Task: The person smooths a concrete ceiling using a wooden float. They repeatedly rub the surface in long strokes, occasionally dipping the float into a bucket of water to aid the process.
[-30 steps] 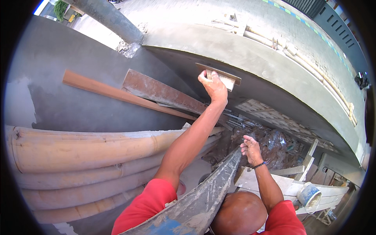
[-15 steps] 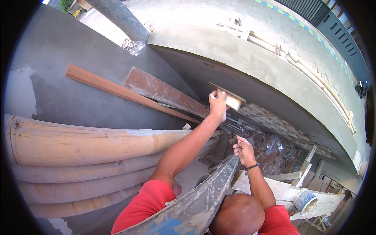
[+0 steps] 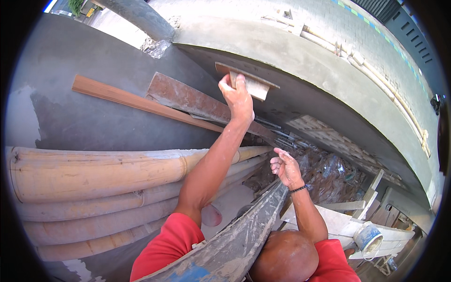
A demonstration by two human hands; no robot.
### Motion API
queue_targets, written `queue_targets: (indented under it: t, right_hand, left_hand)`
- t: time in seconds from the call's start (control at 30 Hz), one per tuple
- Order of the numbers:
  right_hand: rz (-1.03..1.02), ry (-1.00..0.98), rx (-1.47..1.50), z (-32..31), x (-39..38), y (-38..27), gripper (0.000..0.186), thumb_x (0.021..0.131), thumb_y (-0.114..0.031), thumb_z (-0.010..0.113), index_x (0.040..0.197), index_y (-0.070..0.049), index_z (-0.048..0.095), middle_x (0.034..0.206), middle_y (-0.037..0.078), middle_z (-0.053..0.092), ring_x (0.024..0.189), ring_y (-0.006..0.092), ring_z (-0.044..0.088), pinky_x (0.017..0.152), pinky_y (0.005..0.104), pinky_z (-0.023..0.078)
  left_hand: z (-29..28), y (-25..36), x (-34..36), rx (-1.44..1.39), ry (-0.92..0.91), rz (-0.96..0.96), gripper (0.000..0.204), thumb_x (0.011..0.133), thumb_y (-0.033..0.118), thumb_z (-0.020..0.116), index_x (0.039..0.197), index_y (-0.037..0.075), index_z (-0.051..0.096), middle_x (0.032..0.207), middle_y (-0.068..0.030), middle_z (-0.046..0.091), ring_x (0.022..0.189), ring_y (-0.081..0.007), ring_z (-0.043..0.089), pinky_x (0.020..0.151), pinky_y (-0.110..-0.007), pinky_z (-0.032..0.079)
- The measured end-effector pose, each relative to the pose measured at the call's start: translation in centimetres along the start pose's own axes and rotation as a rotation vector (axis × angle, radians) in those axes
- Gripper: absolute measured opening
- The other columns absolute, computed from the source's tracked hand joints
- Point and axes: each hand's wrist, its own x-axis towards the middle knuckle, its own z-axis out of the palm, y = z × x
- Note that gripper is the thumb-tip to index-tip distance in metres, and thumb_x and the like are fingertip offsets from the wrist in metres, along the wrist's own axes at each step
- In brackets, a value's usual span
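Note:
My left hand [image 3: 238, 96] grips the handle of a wooden plastering float [image 3: 257, 88]. Its flat board lies against, or very close to, the shaded grey plastered face [image 3: 300, 101] beneath the pale ledge. My right hand [image 3: 285, 169] is raised lower down and to the right, fingers loosely spread with nothing in them; a dark beaded bracelet circles that wrist. Just below it is the narrow end of a long grey, mortar-smeared piece [image 3: 235, 235] with a blue patch, which slants up from the lower edge. I cannot tell what that piece is.
Thick bamboo poles [image 3: 94, 174] fill the left side. A reddish wooden strip [image 3: 141, 101] and a stained plank [image 3: 188, 96] lean along the left wall. Crumpled plastic rubbish [image 3: 329, 174] lies below the ledge. A blue-white bucket [image 3: 368, 238] hangs at the lower right beside white boards.
My left hand has moved the float up and to the left along the shaded face. My right hand has shifted slightly up and left, its fingers still loose.

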Motion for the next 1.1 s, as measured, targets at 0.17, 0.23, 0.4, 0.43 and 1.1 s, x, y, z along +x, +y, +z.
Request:
queue_targets:
  t: [0.17, 0.23, 0.4, 0.43, 1.1]
  right_hand:
    - [0.012, 0.094, -0.054, -2.8, -0.4, 1.5, 0.03, 0.097, -0.018, 0.049, 0.123, -0.004, 0.05, 0.077, 0.01, 0.063, 0.058, 0.0163, 0.06, 0.049, 0.0272, 0.048]
    - [0.027, 0.145, -0.064, -3.6, -0.7, 1.6, 0.028, 0.097, -0.017, 0.049, 0.121, -0.004, 0.051, 0.076, 0.009, 0.063, 0.058, 0.0159, 0.059, 0.048, 0.0269, 0.048]
    - [-0.002, 0.239, -0.111, -5.0, -1.7, 1.4, 0.026, 0.097, -0.016, 0.048, 0.119, -0.004, 0.052, 0.075, 0.009, 0.064, 0.057, 0.0161, 0.059, 0.048, 0.0277, 0.048]
    - [-0.002, 0.214, -0.121, -4.5, -1.8, 1.4, 0.025, 0.097, -0.016, 0.049, 0.119, -0.005, 0.052, 0.075, 0.009, 0.064, 0.057, 0.0162, 0.059, 0.048, 0.0278, 0.048]
    - [-0.026, 0.269, -0.267, -4.3, -1.9, 1.5, 0.023, 0.097, -0.014, 0.048, 0.117, -0.005, 0.052, 0.075, 0.006, 0.061, 0.057, 0.0123, 0.057, 0.048, 0.0241, 0.046]
  left_hand:
    - [4.3, 0.5, 0.5, 0.138, -0.015, 0.112, 0.039, 0.092, 0.012, 0.055, 0.121, -0.003, 0.034, 0.112, -0.0183, 0.044, 0.102, -0.0252, 0.047, 0.092, -0.038, 0.039]
    - [5.7, -0.9, -0.2, 0.221, 0.03, 0.237, 0.037, 0.092, 0.011, 0.052, 0.12, -0.005, 0.033, 0.115, -0.0214, 0.042, 0.106, -0.0285, 0.046, 0.095, -0.04, 0.037]
    - [5.7, -5.1, 0.2, 0.373, -0.031, 0.244, 0.04, 0.092, 0.013, 0.055, 0.119, -0.006, 0.033, 0.112, -0.0247, 0.045, 0.104, -0.0331, 0.049, 0.093, -0.041, 0.038]
    - [4.5, -6.9, 0.6, 0.411, -0.049, 0.172, 0.04, 0.092, 0.012, 0.056, 0.119, -0.006, 0.033, 0.112, -0.025, 0.046, 0.104, -0.0336, 0.05, 0.093, -0.042, 0.039]
    - [4.0, -6.4, 0.0, 0.639, -0.217, 0.81, 0.04, 0.083, 0.0, 0.06, 0.117, 0.005, 0.04, 0.109, -0.019, 0.041, 0.1, -0.0373, 0.046, 0.087, -0.045, 0.04]
